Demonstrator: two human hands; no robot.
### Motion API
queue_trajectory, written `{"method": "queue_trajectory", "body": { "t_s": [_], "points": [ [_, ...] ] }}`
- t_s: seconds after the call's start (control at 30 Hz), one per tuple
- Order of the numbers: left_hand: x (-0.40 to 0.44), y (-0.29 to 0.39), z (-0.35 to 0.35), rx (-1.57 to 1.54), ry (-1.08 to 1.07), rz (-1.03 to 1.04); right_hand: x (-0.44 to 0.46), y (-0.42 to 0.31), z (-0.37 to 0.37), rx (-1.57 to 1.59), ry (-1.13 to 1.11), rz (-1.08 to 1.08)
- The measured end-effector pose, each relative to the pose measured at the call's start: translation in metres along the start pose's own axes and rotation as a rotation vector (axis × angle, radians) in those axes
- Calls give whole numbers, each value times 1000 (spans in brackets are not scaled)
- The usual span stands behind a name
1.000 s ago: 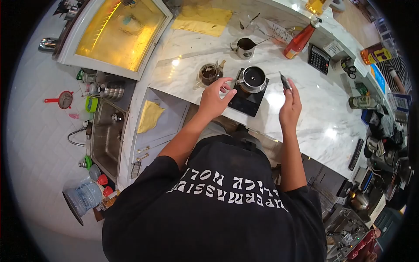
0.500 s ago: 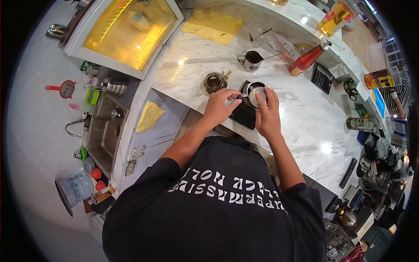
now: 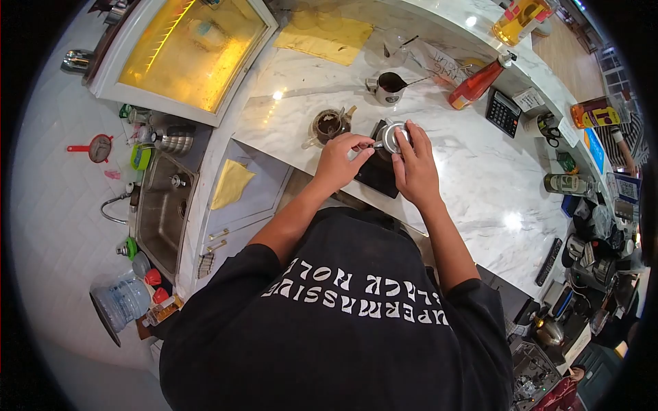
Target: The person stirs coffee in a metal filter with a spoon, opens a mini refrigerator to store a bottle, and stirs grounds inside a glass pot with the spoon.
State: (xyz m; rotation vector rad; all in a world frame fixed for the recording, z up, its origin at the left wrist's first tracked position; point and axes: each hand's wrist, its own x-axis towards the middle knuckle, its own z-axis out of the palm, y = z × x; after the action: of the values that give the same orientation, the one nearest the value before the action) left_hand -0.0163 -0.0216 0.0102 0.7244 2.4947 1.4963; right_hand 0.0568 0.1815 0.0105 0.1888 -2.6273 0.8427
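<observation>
A small shiny metal pot [image 3: 391,139] with a side handle stands over a flat black pad [image 3: 378,177], possibly a scale, near the counter's front edge. My left hand [image 3: 339,163] pinches the handle between thumb and fingers. Across the pot's top, my right hand [image 3: 418,164] presses a round metal lid [image 3: 397,131] down with its fingers. Left of the pot is a glass server [image 3: 330,125] with something dark inside. Farther back stands a white milk jug [image 3: 389,88] with a dark inside and a thin long-handled spoon leaning out.
Behind stand a red pump bottle [image 3: 476,83] and a calculator [image 3: 503,113]. A yellow cloth [image 3: 323,39] and a clear glass [image 3: 395,53] lie toward the back. A lit glass-fronted cabinet [image 3: 188,55] and a sink [image 3: 164,212] are on my left. Another person's arm [image 3: 624,151] shows far right.
The lid, held tilted over the pot's front side before, now lies level across its top. My right hand has shifted up and flattened over it. My left hand stays at the handle.
</observation>
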Motion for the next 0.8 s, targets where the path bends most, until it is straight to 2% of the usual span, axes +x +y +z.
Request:
{"method": "queue_trajectory", "body": {
  "t_s": [0.33, 0.8],
  "points": [
    [-6, -7, 6, -66, 73, 57, 4, -1, -3, 34, 3, 17],
    [-76, -31, -6, -15, 156, -218, -17, 0, -57, 187, 244, 279]
  ]
}}
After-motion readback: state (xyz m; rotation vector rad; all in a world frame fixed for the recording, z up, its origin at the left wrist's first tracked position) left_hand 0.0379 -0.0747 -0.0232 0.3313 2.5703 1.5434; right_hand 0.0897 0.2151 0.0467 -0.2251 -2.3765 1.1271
